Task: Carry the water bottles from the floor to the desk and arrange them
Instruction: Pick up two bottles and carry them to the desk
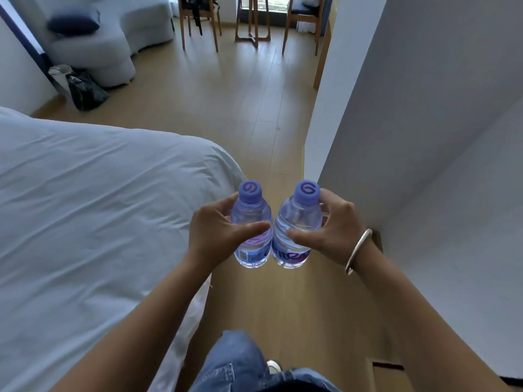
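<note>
Light wooden floor (226,108), white-covered bed (99,207) on it, black bag (86,91), wooden chairs (198,24), pale sofa (107,43)

Right bottle (294,236): purple label shows partial white letters, roughly "nte", rest hidden by the curve. Both purple caps carry a swirl logo like a "6" or "9". Left bottle (251,236): small label print, too blurred to read.

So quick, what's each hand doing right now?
Left hand: closed around the left water bottle.
Right hand: closed around the right water bottle.
</note>
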Demonstrator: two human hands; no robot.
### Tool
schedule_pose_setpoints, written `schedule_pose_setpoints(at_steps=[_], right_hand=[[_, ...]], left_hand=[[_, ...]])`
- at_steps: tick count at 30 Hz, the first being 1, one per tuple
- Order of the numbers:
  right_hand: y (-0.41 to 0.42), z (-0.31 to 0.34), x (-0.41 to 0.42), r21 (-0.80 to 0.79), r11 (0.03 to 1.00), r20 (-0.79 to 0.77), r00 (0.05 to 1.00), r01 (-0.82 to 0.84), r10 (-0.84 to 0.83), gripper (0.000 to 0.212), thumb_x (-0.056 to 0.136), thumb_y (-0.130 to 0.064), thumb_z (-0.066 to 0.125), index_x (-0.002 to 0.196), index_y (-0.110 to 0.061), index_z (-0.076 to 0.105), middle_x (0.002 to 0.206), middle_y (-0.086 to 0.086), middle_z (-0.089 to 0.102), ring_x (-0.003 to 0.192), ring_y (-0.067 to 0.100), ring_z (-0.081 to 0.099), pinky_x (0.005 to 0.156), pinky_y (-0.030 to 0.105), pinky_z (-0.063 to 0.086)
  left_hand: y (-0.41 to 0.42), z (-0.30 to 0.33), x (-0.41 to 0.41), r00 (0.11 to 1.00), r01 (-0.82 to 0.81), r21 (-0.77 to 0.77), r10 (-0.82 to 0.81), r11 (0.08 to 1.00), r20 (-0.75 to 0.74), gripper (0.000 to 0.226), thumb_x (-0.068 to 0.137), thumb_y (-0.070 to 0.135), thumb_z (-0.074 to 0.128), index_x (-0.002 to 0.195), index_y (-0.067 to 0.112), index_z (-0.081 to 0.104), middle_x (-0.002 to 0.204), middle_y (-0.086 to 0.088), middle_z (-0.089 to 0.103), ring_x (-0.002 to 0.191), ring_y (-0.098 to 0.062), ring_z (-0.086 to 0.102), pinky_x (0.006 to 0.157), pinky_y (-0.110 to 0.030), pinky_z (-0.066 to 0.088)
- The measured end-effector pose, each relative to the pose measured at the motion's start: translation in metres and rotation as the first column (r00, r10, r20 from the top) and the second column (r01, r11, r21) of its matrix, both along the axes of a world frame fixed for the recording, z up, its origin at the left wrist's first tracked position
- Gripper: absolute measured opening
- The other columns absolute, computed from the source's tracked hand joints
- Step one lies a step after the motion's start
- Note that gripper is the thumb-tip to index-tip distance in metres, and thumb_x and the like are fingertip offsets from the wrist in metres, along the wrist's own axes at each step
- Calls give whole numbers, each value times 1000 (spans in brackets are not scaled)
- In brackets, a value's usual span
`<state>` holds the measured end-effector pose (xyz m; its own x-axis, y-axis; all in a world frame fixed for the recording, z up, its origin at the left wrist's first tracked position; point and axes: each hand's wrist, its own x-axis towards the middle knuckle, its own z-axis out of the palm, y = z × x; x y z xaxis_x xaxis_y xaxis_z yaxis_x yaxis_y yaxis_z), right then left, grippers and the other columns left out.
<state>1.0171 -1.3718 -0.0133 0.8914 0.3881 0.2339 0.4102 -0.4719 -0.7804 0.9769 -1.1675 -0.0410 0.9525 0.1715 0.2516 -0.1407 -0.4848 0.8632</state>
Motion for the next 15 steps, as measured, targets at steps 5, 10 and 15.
schedule_pose_setpoints(at_steps=[5,10,15], right_hand=[[6,-10,71,8,1000,-24,999,-28,29,54,63,-25,82,109,-7,61,91,-5,62,80,10,61,73,7,48],[22,-21,159,1,999,-52,998,-35,35,53,62,-27,82,108,-10,61,91,-6,63,77,9,62,73,11,51],[57,-27,269,-54,998,-51,998,31,-34,45,59,-24,82,99,-12,65,88,2,68,79,21,64,73,40,53]], left_hand=[[5,-8,70,1000,-8,-1,8,1000,-7,36,59,46,80,93,36,71,81,17,73,77,1,69,72,-27,57],[23,-11,158,1000,22,19,-22,1000,3,37,59,50,81,93,39,68,75,34,65,76,7,67,66,-8,50],[56,-11,271,999,43,45,-44,998,19,33,59,49,82,87,44,66,71,36,64,74,9,65,63,-4,46]])
